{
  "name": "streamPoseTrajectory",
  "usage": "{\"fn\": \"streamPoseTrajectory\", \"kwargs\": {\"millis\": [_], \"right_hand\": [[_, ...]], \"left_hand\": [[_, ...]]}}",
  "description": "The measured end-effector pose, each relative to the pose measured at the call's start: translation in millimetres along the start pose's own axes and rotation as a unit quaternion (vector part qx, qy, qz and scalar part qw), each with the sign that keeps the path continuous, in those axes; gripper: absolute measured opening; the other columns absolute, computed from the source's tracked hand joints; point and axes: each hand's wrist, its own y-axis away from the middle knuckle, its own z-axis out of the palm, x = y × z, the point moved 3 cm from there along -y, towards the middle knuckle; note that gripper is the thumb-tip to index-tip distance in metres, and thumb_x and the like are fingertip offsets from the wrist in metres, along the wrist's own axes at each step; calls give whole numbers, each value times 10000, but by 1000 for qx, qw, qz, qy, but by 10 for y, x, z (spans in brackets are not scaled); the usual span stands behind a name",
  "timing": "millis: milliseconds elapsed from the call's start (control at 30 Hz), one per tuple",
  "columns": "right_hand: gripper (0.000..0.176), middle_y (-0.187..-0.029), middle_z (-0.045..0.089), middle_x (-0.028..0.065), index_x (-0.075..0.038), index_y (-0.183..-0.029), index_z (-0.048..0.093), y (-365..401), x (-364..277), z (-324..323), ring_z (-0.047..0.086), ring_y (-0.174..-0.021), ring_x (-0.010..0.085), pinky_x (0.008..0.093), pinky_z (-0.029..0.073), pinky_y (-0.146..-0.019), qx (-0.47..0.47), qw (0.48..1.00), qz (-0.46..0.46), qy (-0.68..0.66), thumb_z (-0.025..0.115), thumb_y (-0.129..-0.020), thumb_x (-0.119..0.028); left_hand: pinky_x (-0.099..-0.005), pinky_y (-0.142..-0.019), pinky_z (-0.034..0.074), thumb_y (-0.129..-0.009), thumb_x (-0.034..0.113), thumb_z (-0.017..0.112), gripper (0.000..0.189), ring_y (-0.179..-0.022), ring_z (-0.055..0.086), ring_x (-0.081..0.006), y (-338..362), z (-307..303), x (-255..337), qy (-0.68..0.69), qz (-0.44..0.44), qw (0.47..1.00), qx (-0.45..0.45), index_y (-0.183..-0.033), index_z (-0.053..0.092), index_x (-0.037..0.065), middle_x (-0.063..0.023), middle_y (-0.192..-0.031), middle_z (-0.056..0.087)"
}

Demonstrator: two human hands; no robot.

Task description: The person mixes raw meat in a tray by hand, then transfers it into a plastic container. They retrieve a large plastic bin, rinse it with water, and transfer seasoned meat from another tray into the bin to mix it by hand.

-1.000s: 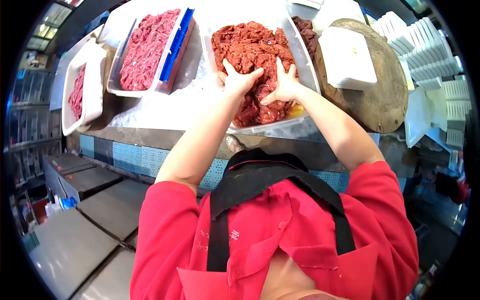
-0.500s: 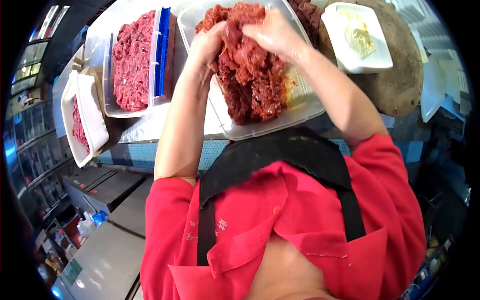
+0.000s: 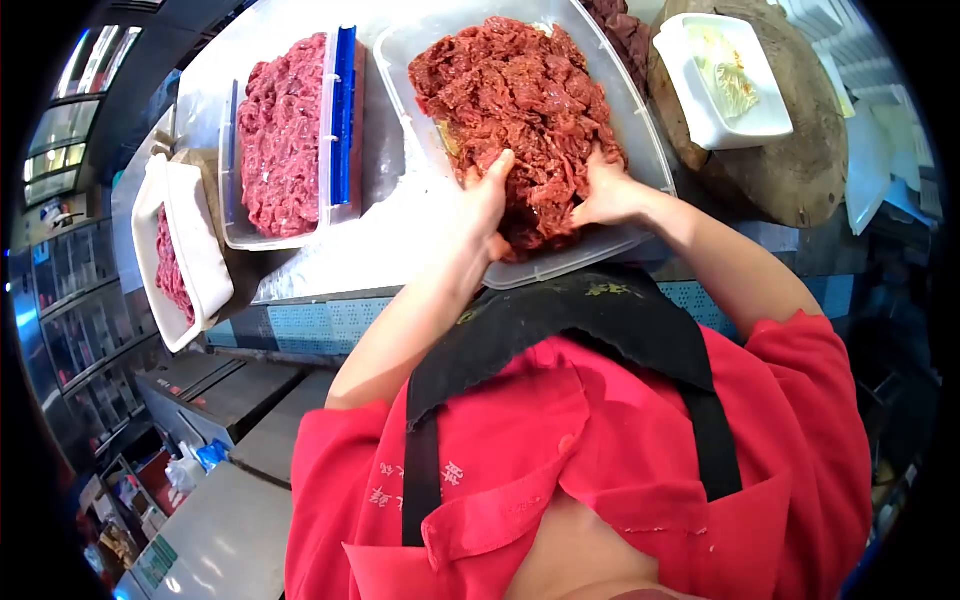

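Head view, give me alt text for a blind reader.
A person's left hand and right hand press into the near edge of a reddish-brown meat pile in a clear tub. A tub of pinker mince sits to its left, a white dish on a wooden board to its right.

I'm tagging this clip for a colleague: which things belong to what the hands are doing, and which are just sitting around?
In use: left hand and right hand, both dug into the dark sliced meat; its clear tub.
Lying about: tub of pink mince; white tray of mince; white dish; round chopping block.
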Motion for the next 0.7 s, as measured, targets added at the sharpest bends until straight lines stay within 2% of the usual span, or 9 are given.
{"fn": "streamPoseTrajectory", "kwargs": {"millis": [67,100,200,333,467,533,600,667,700], "right_hand": [[824,-1206,563,135,10,-1333,384,-207,-250,238,534,-1106,249,335,418,-982,-11,986,-124,-110,790,-624,-98],[599,-1127,610,79,-35,-1234,522,13,-488,161,565,-1027,206,335,458,-921,-97,907,-168,-373,724,-671,-16],[341,-895,652,113,47,-1037,611,69,-921,72,605,-802,188,337,503,-730,-100,856,-56,-504,656,-699,29],[122,-762,634,102,38,-839,624,29,-1120,-199,592,-703,170,334,496,-676,55,835,-77,-542,616,-718,44],[107,-721,638,146,36,-775,622,17,-1245,-843,603,-618,234,373,504,-621,223,886,-124,-386,619,-710,-49],[240,-733,647,207,71,-738,622,-197,-1294,-1137,637,-650,283,383,506,-626,296,929,-111,-193,619,-692,-165],[294,-769,656,236,80,-770,644,-291,-1397,-1273,656,-719,308,368,507,-684,297,937,-133,-126,591,-683,-195],[462,-1065,601,309,84,-1046,602,-618,-1418,-1214,592,-1042,359,369,480,-884,192,959,-186,-97,592,-677,-195],[721,-1414,307,297,-33,-1351,391,-755,-1423,-1099,260,-1340,429,537,285,-1072,204,968,-125,69,593,-687,-227]], "left_hand": [[-502,-968,384,-879,479,530,576,-1138,525,-305,-295,-42,-87,19,22,1000,-1,-1325,447,124,-132,-1301,524],[-446,-948,421,-868,500,535,550,-1099,554,-268,-305,-43,-32,46,7,998,-30,-1238,544,93,-122,-1210,593],[-407,-866,504,-901,408,499,435,-988,614,-256,-473,-229,312,40,46,992,-114,-1157,602,72,-116,-1141,631],[-404,-746,547,-885,190,535,341,-897,647,-264,-157,-312,906,-49,163,984,-47,-1194,523,45,-129,-1039,650],[-349,-747,553,-824,-15,564,302,-895,648,-226,286,-171,1188,-28,345,933,-95,-1123,579,22,-127,-1045,648],[-347,-831,526,-821,-14,559,334,-960,632,-266,141,-192,1145,-204,535,818,-57,-1150,573,37,-144,-1057,648],[-466,-1033,369,-733,65,664,561,-1211,453,-376,-135,-329,945,-549,484,681,24,-1269,508,121,-233,-1311,463],[-420,-1026,364,-715,168,707,584,-1171,429,-469,83,-303,498,-720,403,564,46,-1269,531,109,-337,-1323,345],[-416,-1007,378,-720,154,699,570,-1176,439,-455,165,-295,436,-746,380,544,-58,-1265,538,104,-351,-1343,317]]}}
